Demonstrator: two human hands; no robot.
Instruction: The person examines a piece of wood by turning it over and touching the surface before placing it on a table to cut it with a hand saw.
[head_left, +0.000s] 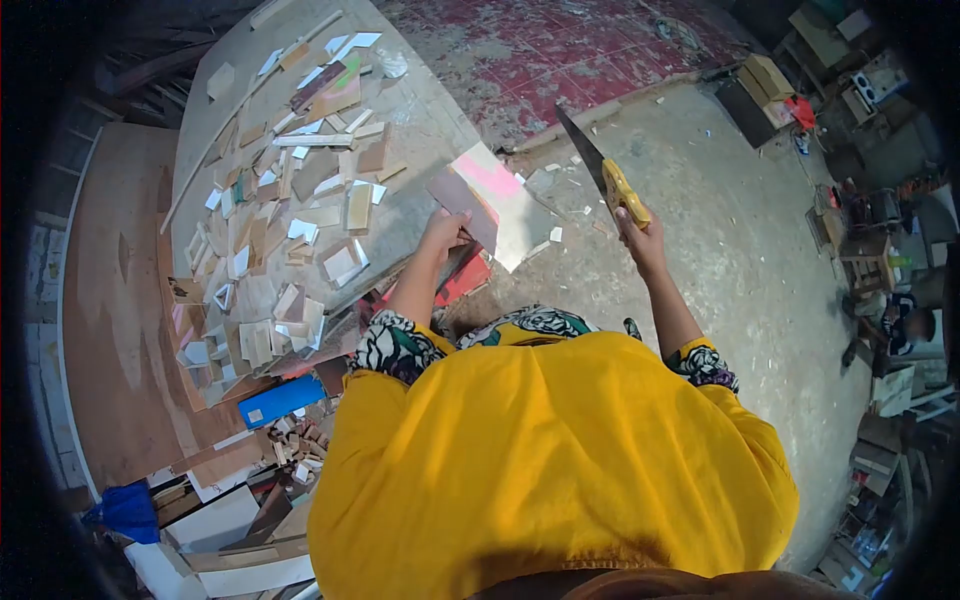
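Handsaw point(593, 157) in right hand point(640, 238), fingers clamped round yellow handle point(620, 190). Left hand point(444, 232) clamped on brown board point(472, 208) near table point(440, 110) corner; underside fingers hard to see.

Left grip point(445, 232): closed, pinch hold
Right grip point(641, 238): closed, wrapped hold
Left forearm point(413, 285): extended forward, slanting inward
Right forearm point(672, 305): extended forward, slanting inward

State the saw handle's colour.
Yellow; the saw handle shows best in the head view, held in the right hand.
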